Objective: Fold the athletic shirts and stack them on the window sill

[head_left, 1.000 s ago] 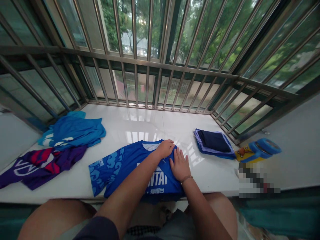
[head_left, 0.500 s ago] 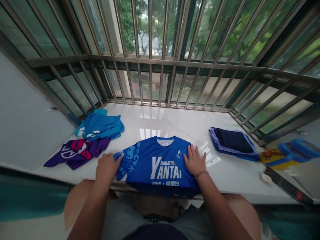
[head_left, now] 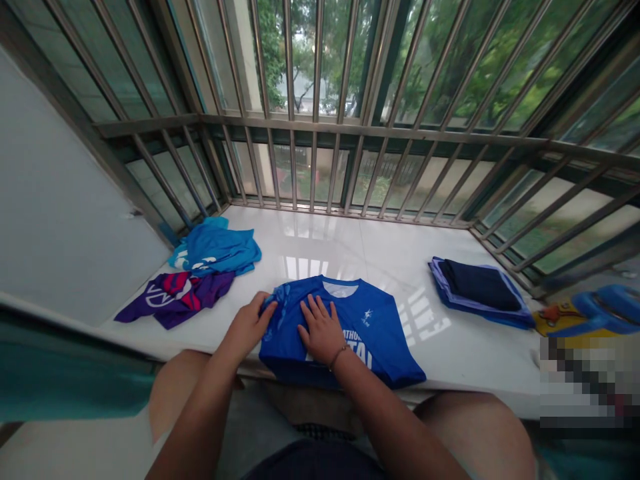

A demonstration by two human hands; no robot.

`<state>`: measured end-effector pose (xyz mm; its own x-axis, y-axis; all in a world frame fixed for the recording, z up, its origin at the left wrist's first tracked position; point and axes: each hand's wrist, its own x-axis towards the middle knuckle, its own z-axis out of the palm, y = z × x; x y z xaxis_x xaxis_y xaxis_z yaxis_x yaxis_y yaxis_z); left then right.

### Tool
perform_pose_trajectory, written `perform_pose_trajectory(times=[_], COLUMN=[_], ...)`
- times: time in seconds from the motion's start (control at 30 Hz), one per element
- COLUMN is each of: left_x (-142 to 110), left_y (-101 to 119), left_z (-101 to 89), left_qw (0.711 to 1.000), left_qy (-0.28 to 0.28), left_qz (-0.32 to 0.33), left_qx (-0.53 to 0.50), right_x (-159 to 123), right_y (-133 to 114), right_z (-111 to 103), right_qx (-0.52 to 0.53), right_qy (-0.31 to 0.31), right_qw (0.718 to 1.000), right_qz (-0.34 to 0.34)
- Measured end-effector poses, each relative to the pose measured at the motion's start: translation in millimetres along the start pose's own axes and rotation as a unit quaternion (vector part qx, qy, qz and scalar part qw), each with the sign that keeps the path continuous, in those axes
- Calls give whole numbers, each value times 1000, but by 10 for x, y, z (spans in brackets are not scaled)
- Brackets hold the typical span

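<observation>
A blue marathon T-shirt lies on the white sill before me, its collar towards the window and its lower part over the front edge. My left hand grips the patterned sleeve at the shirt's left side, thumb on top. Flat on the chest rests my right hand, fingers spread, covering part of the white lettering. A bracelet circles the right wrist.
On the left lie a crumpled light-blue garment and a purple one. A folded stack of dark and violet clothes sits right, beside a blue-and-yellow object. Metal window bars stand behind the sill.
My right hand has moved left from the shirt's right shoulder onto its chest. The left sleeve has been drawn inward by my left hand, and the right side of the shirt now lies uncovered.
</observation>
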<state>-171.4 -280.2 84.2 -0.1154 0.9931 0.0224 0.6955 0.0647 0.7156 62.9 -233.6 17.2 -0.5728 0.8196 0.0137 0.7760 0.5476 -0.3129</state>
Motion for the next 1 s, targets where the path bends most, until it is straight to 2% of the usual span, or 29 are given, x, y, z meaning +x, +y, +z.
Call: perform_pose_trajectory(times=[0.07,0.1,0.13,0.2,0.27,0.3,0.37,0.47,0.57,0.7,0.83,0.9,1.0], left_x=[-193,-283,-362,-479,-544,-563,-590,-611,-606,-569,-454,-316,24], left_y=[108,127,122,42,-109,-197,-371,-562,-642,-621,-474,-366,-191], left_z=[-62,-90,-111,-130,-108,-84,-18,85,133,84,72,151,366], left_qw=[983,968,960,971,991,996,996,983,977,975,978,980,979], left_qy=[-122,-165,-182,-137,-56,-33,-35,-77,-82,-97,-92,-65,-26], left_qz=[76,95,99,68,32,32,76,153,168,164,155,152,163], left_qx=[-117,-160,-188,-185,-118,-77,-8,62,102,113,106,111,119], right_x=[-1,1,5,14,18,17,11,-1,-2,9,10,5,-1], right_y=[59,89,113,139,135,127,109,98,111,138,134,119,97], right_z=[9,10,12,19,24,23,14,6,27,78,79,57,23], right_qx=[-1,-7,-14,-28,-31,-28,-17,-6,-9,-21,-15,-7,-9], right_qy=[-14,-28,-42,-60,-56,-51,-43,-34,-21,-15,-15,-20,-31], right_qw=[1000,999,999,997,998,998,999,999,999,999,999,999,999], right_qz=[-10,-16,-21,-27,-24,-24,-23,-24,-26,-27,-25,-24,-23])
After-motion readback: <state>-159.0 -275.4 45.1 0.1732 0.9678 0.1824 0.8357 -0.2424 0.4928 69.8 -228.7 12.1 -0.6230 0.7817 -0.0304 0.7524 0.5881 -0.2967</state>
